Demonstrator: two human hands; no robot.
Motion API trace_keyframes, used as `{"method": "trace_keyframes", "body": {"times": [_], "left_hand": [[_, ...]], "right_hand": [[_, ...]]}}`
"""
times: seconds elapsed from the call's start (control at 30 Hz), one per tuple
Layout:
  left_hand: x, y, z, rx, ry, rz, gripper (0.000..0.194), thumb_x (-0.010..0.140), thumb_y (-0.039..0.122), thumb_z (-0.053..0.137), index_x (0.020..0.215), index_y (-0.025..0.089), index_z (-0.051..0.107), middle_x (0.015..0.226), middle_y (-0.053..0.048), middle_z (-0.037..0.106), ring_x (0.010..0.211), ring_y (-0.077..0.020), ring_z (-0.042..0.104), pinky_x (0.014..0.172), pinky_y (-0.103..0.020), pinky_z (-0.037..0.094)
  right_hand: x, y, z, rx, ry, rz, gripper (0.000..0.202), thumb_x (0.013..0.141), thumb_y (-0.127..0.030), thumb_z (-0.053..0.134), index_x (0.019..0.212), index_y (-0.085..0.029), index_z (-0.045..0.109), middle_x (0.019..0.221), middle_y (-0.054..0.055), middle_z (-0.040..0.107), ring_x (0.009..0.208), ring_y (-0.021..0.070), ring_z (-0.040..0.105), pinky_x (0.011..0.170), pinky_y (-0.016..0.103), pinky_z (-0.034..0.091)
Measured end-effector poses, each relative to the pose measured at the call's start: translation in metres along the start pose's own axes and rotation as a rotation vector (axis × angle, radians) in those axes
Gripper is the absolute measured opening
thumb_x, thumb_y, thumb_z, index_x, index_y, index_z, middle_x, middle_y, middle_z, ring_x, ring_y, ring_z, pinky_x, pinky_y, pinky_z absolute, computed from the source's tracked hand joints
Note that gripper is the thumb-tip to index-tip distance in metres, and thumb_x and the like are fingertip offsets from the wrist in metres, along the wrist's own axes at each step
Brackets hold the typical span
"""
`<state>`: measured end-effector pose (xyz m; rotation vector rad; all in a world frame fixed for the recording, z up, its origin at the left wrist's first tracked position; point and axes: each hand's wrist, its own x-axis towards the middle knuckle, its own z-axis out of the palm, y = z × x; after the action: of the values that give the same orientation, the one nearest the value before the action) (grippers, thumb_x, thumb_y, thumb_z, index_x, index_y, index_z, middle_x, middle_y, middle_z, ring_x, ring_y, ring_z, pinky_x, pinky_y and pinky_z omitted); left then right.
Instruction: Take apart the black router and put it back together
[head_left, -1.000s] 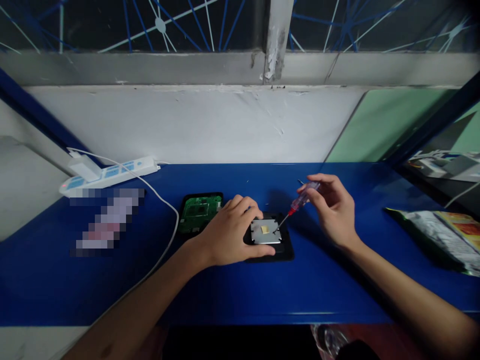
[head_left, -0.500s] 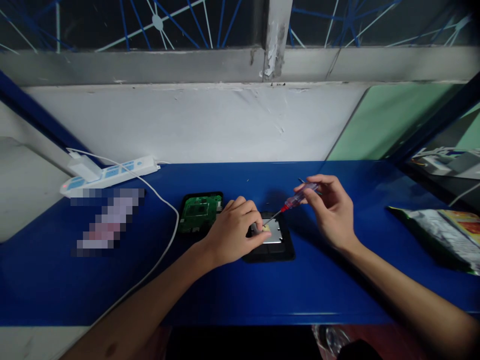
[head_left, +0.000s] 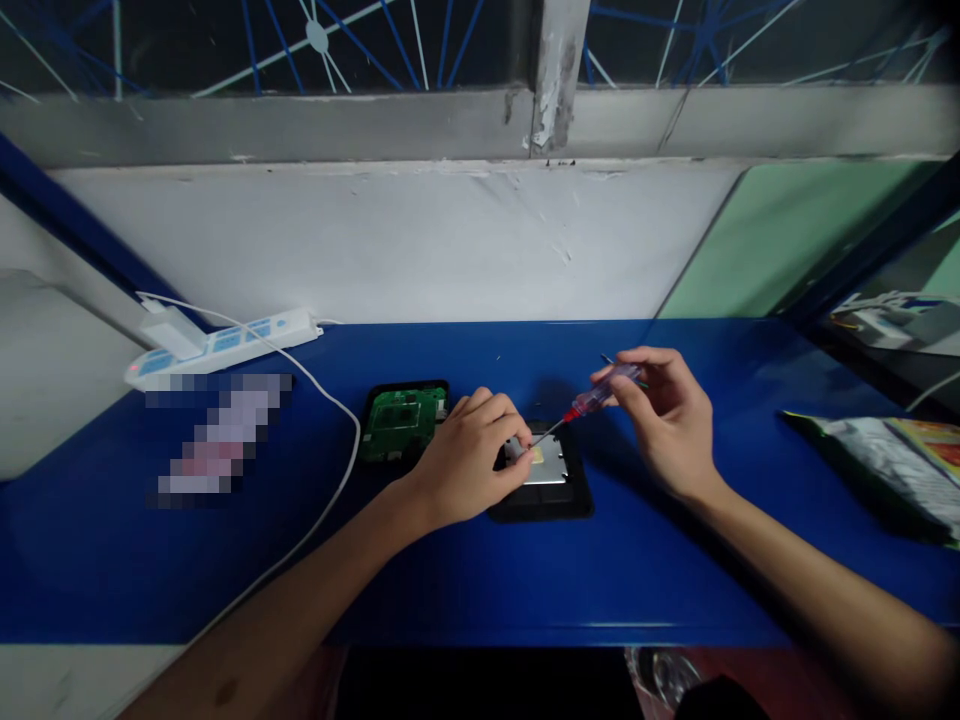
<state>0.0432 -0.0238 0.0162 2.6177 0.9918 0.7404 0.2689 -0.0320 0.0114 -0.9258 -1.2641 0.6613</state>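
My right hand (head_left: 671, 425) grips a screwdriver (head_left: 596, 395) by its clear purplish handle, with a red collar and a thin metal shaft slanting down to the left. At the shaft's tip, the thumb and forefinger of my left hand (head_left: 476, 455) are pinched together; what lies between them is too small to make out. Beneath those fingertips is a black casing part (head_left: 551, 500) holding a silver metal plate (head_left: 553, 465) with a yellowish patch. Left of it, a green circuit board (head_left: 401, 420) sits in a black shell, its right side partly covered by my left hand.
A white power strip (head_left: 225, 345) with a plugged-in adapter stands at the back left, and its white cable (head_left: 345, 470) runs forward across the blue table (head_left: 525, 590). A blurred-out item (head_left: 225, 440) lies on the left. On the right is a crumpled packet (head_left: 892, 465).
My left thumb and forefinger have drawn together at the screwdriver tip, leaving more of the yellowish patch visible. My right hand keeps its hold; the view has shifted slightly.
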Motion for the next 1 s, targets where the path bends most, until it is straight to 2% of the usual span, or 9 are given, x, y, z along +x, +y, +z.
{"method": "trace_keyframes", "body": {"times": [0.17,0.77,1.0], "left_hand": [[-0.0001,-0.0027,0.0009,-0.018,0.012,0.003,0.01,0.086,0.011,0.063,0.084,0.02,0.06,0.091,-0.001,0.062,0.087,-0.0191,0.05,0.077,-0.033,0.04],[0.0003,-0.0016,0.0002,-0.068,0.012,-0.022,0.009,0.088,0.012,0.065,0.084,0.02,0.063,0.091,0.0,0.064,0.088,-0.0196,0.051,0.079,-0.035,0.041],[0.0005,-0.0028,0.0016,-0.086,0.098,-0.035,0.008,0.089,0.011,0.063,0.086,0.02,0.063,0.089,-0.001,0.064,0.087,-0.0195,0.052,0.081,-0.036,0.042]], "right_hand": [[0.0022,-0.0001,-0.0022,-0.028,0.017,-0.037,0.016,0.089,-0.025,0.067,0.104,-0.025,0.061,0.087,0.0,0.072,0.069,0.0137,0.07,0.065,0.03,0.062],[-0.0007,-0.0018,-0.0016,-0.038,-0.006,-0.067,0.018,0.09,-0.024,0.067,0.106,-0.023,0.059,0.091,0.002,0.073,0.071,0.0138,0.072,0.068,0.03,0.063],[-0.0011,-0.0024,0.0011,0.018,-0.006,-0.039,0.026,0.088,-0.025,0.071,0.11,-0.025,0.058,0.095,0.002,0.075,0.078,0.0146,0.073,0.072,0.031,0.064]]}}
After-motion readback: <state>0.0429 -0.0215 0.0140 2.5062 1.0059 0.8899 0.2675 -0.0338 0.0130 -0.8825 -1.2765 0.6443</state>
